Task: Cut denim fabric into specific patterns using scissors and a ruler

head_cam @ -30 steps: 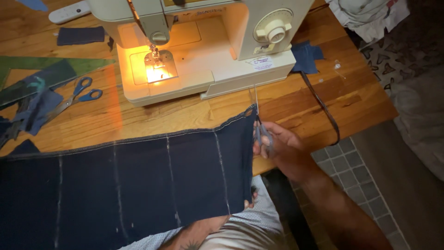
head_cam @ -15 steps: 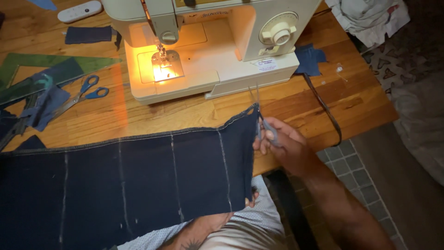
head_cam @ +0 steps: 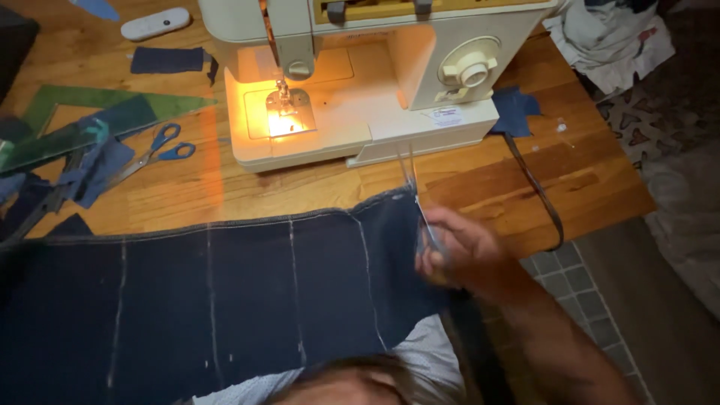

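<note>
A dark navy fabric (head_cam: 225, 300) with several pale chalk lines lies across the near edge of the wooden table (head_cam: 480, 180) and over my lap. My right hand (head_cam: 465, 259) is at the fabric's right edge, closed on slim metal scissors (head_cam: 417, 196) whose blades point up along that edge. The hand is motion-blurred. Only my left forearm (head_cam: 337, 382) shows, at the bottom below the fabric. My left hand itself is hidden.
A cream sewing machine (head_cam: 360, 75) with its lamp lit stands behind the fabric. Blue-handled scissors (head_cam: 161, 150), a green set square (head_cam: 67, 120), blue fabric scraps (head_cam: 166, 60) and a white remote-shaped object (head_cam: 155, 22) lie to the left. A black cord (head_cam: 536, 187) runs off the table's right edge toward the tiled floor (head_cam: 570, 277).
My right hand with the scissors has slid a little down and right along the fabric's right edge. The fabric has stayed where it was.
</note>
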